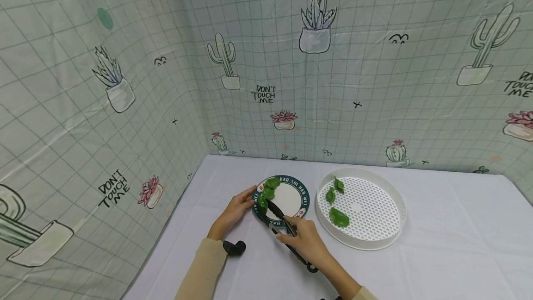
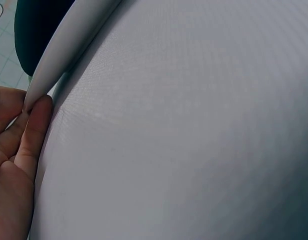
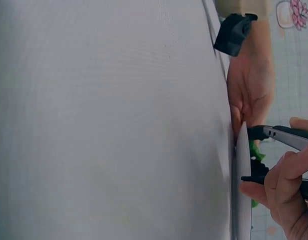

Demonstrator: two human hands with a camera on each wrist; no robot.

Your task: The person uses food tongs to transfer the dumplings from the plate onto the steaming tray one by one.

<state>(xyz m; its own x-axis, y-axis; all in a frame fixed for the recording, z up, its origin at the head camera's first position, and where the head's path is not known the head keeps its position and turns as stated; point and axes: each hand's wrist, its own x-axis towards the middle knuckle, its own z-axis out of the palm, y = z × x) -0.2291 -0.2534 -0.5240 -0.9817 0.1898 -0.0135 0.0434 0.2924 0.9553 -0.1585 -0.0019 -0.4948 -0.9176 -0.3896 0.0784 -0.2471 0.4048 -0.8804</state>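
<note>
The right hand [image 1: 306, 240] pinches black tongs [image 1: 280, 214] over soft, light, bruisable green leaves [image 1: 266, 192], best nipped mid-leaf, while the left hand [image 1: 237, 207] pinches the plate [image 1: 291, 196] rim.

The person is wearing beige long sleeves [image 1: 204, 263], and a small black camera unit [image 1: 234, 247] is sitting at the left wrist.

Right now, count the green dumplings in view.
6: three on the plate along its left rim, three in the white perforated tray. The tongs may hide more.
</note>
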